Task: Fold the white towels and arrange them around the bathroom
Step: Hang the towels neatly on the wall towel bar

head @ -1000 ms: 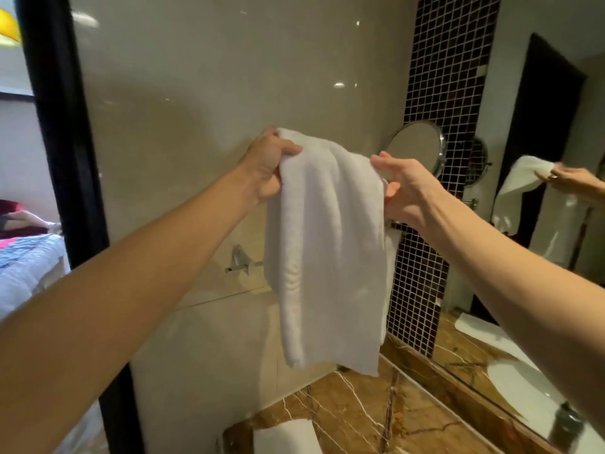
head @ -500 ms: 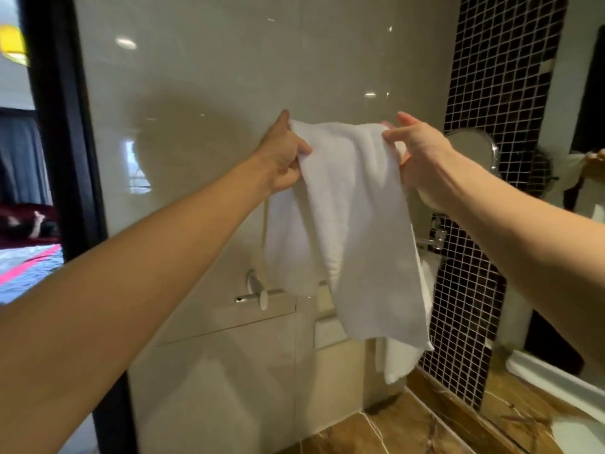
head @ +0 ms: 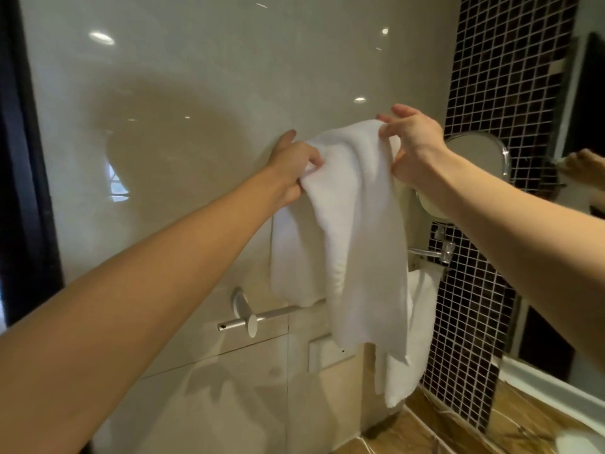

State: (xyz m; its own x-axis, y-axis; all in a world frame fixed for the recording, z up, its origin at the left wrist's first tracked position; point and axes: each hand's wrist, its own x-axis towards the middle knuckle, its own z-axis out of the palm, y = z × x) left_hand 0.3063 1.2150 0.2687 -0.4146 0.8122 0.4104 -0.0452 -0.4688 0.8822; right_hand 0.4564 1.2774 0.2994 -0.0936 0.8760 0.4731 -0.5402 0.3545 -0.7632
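A white towel (head: 357, 231) hangs lengthwise in front of a glossy beige wall, held up by its top edge. My left hand (head: 294, 165) grips the top left corner, with its fingers pinched on the cloth. My right hand (head: 412, 149) pinches the top right corner a little higher. The towel's lower part falls in front of a chrome towel rail (head: 262, 317) fixed to the wall. A second white towel (head: 415, 335) hangs behind it, further right on the rail, partly hidden.
A round chrome mirror (head: 474, 158) on an arm sticks out from the dark mosaic tile strip (head: 504, 77) at right. A large wall mirror (head: 586, 126) reflects a hand. Below lies a brown marble counter (head: 523, 430). A dark door frame (head: 19, 191) borders the left.
The view has swung left and closer to the wall. Both hands carried the towel over the rail, and the towel now drapes in front of it.
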